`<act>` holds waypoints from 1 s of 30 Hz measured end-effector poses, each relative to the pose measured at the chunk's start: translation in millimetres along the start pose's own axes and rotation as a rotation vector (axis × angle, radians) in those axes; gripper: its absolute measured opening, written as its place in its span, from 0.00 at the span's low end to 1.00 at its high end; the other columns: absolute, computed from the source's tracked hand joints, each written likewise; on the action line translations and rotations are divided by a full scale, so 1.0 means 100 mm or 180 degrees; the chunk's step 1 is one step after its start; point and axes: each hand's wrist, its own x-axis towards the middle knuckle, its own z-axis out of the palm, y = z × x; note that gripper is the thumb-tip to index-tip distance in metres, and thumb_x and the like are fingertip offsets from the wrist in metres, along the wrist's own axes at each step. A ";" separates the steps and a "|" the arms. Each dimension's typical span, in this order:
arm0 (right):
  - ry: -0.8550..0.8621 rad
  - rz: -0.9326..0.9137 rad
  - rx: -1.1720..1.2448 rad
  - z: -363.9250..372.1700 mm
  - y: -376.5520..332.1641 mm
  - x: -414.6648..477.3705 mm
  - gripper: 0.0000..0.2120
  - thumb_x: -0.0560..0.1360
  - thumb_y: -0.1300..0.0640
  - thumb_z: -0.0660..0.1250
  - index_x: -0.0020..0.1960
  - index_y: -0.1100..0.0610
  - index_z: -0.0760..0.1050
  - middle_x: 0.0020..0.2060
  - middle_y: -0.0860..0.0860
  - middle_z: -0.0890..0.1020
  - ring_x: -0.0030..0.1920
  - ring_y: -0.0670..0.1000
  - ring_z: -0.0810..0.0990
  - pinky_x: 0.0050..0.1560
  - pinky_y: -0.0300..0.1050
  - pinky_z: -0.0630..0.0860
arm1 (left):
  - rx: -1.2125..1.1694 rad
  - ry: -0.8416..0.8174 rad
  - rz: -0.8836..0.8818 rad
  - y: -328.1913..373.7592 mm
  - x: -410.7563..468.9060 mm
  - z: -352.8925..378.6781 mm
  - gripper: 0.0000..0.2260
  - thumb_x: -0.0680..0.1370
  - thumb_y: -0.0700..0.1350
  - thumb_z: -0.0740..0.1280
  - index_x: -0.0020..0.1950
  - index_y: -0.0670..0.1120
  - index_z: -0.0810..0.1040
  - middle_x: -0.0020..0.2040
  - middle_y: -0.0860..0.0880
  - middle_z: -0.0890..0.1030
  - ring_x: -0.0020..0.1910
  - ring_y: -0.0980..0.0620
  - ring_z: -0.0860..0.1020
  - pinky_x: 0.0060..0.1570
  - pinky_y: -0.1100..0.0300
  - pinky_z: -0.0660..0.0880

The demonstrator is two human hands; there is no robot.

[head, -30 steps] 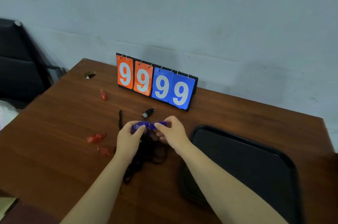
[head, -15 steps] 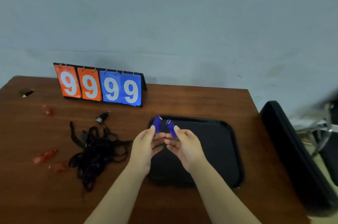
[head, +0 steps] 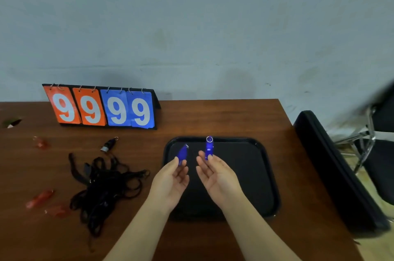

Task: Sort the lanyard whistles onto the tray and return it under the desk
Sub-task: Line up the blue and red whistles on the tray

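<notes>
Over black tray (head: pixel 251 165), your left hand (head: pixel 170 179) pinches blue whistle (head: pixel 183 154), other fingers loose; your right hand (head: pixel 217 175) pinches second blue whistle (head: pixel 209 148), ring up. Black lanyard tangle (head: pixel 102 184) on tabletop (head: pixel 213 116), tray's 9 o'clock.

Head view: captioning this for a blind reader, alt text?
The left hand pinches a blue whistle, the right hand a second blue whistle, above a black tray on a desk. Left of it: black lanyards, red whistles, a 9999 scoreboard.
</notes>
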 end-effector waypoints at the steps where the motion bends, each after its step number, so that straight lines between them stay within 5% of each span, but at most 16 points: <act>1: 0.0073 0.0017 -0.0102 0.01 -0.02 0.07 0.09 0.77 0.63 0.67 0.57 0.60 0.77 0.49 0.56 0.85 0.51 0.54 0.84 0.47 0.47 0.79 | 0.0110 0.0043 0.0090 0.01 0.04 0.00 0.05 0.78 0.42 0.66 0.52 0.44 0.79 0.46 0.47 0.83 0.47 0.51 0.80 0.45 0.56 0.75; 5: 0.0650 0.0311 -0.0842 0.08 -0.03 0.34 0.07 0.75 0.64 0.69 0.53 0.60 0.79 0.48 0.57 0.83 0.49 0.53 0.82 0.48 0.47 0.80 | 0.0706 0.0493 0.0427 0.03 0.14 -0.03 0.08 0.76 0.38 0.68 0.56 0.43 0.78 0.49 0.45 0.84 0.51 0.49 0.82 0.49 0.56 0.77; 12: 0.0729 0.0481 -0.1008 0.22 0.10 0.71 0.10 0.74 0.67 0.69 0.55 0.61 0.77 0.50 0.59 0.82 0.50 0.55 0.83 0.47 0.49 0.81 | 0.0478 0.0755 0.0377 0.07 0.44 -0.15 0.10 0.75 0.33 0.69 0.55 0.40 0.76 0.51 0.40 0.82 0.51 0.45 0.82 0.51 0.54 0.78; 17: 0.0872 0.0648 -0.1379 0.22 0.11 0.80 0.07 0.75 0.63 0.69 0.53 0.58 0.77 0.48 0.56 0.82 0.48 0.53 0.83 0.44 0.48 0.80 | 0.1016 0.1146 0.0424 0.07 0.69 -0.09 0.07 0.75 0.35 0.70 0.52 0.43 0.78 0.49 0.42 0.82 0.49 0.47 0.82 0.51 0.52 0.80; 30: 0.1072 0.0400 -0.1450 0.13 0.05 0.93 0.05 0.76 0.60 0.69 0.52 0.56 0.78 0.46 0.54 0.84 0.47 0.52 0.84 0.43 0.46 0.80 | 0.0945 0.1476 0.0182 0.09 1.17 0.18 0.08 0.74 0.35 0.70 0.52 0.42 0.77 0.47 0.44 0.82 0.45 0.49 0.82 0.53 0.51 0.80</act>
